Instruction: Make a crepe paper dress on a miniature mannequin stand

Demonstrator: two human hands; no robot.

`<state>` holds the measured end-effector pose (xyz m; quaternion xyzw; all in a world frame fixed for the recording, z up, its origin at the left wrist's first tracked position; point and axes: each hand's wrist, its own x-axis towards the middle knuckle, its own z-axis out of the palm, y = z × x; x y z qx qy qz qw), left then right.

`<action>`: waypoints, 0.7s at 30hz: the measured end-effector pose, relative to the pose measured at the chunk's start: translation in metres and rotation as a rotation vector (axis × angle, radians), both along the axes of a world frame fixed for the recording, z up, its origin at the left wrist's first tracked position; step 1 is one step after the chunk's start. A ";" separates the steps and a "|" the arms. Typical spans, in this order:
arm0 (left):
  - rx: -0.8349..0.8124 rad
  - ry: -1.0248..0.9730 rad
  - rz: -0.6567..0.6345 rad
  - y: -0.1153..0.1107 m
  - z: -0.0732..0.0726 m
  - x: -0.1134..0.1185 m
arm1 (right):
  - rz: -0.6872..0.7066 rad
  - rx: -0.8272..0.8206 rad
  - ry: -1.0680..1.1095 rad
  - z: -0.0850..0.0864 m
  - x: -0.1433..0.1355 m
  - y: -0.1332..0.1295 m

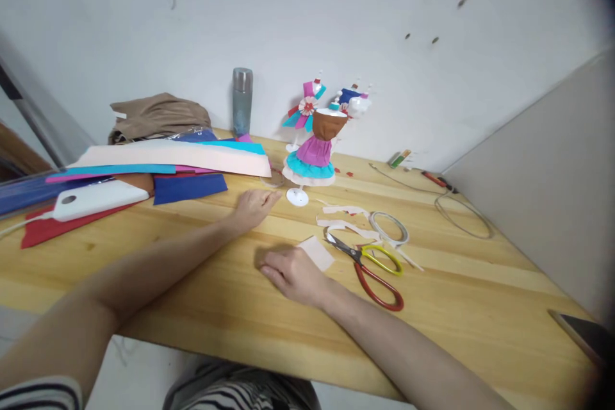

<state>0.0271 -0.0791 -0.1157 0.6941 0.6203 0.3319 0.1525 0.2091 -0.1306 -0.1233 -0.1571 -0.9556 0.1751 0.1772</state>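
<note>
My left hand rests on the wooden table with its fingers curled in, its tip close to the round white base of a miniature dress form. The form wears a brown bodice and a tiered skirt in magenta, turquoise and pale pink. Nearer to me, my right hand lies in a loose fist, nothing visible in it. Beside it is a small pale pink fabric piece, partly behind the hand. Scissors with one yellow and one red handle lie to its right, blades slightly apart.
Fabric strips and a white glue gun or similar corded device lie left. Behind stand a bottle and more dress forms. A tape roll, pale scraps and a cable lie right.
</note>
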 end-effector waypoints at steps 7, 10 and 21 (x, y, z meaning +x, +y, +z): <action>0.014 0.269 -0.145 -0.003 0.003 0.000 | 0.008 -0.007 -0.094 0.007 -0.005 -0.010; 0.088 0.448 -0.267 -0.006 0.001 0.002 | -0.177 -0.237 0.007 0.015 0.000 0.003; 0.251 0.601 -0.390 -0.008 -0.003 0.007 | -0.772 -0.586 0.168 0.020 0.019 0.126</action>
